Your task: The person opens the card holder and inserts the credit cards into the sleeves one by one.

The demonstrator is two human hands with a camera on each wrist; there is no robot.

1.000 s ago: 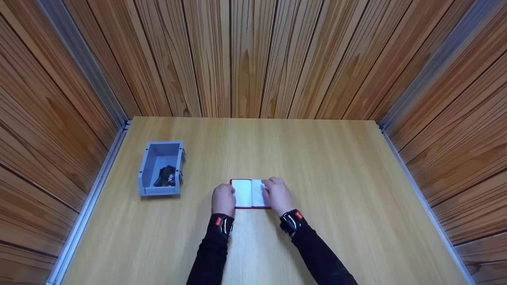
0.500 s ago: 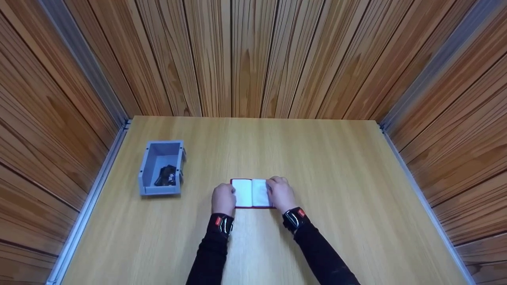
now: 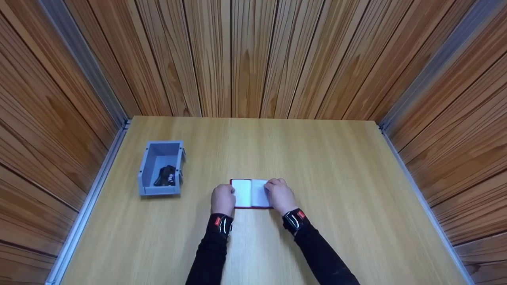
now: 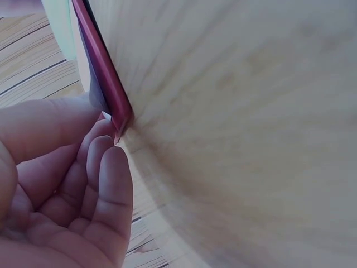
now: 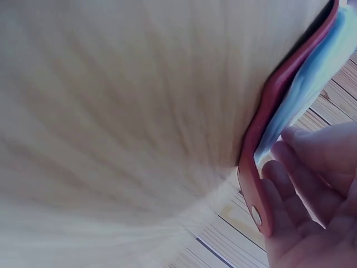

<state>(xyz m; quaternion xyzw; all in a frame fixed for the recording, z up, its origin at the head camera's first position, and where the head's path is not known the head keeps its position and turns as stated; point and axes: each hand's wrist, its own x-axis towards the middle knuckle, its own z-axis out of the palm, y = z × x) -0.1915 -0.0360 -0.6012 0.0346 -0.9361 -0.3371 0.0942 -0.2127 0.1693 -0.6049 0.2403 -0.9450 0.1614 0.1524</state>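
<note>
A small red-covered notebook [image 3: 243,194] lies spread on the table, pages facing up. At its left edge is my left hand [image 3: 223,199], thumb on the page side and fingers curled at the red cover [image 4: 106,67], pinching it. My right hand [image 3: 282,196] is at the opposite edge, thumb and index finger at the ends of the pages [image 5: 298,89]. The other right fingers lie along a red flap [image 5: 255,192] with a metal snap [image 5: 256,215]. Part of the right page is hidden beneath that hand.
A grey-blue bin [image 3: 159,190] stands at the left of the wooden table [image 3: 317,158], holding black packets [image 3: 165,176] with white lettering. Wood-plank walls [image 3: 247,59] rise at the back and both sides, with metal rails along the side edges.
My right hand has shifted slightly right, from over the right page toward its outer edge, uncovering more paper. The left hand and the bin hold their places.
</note>
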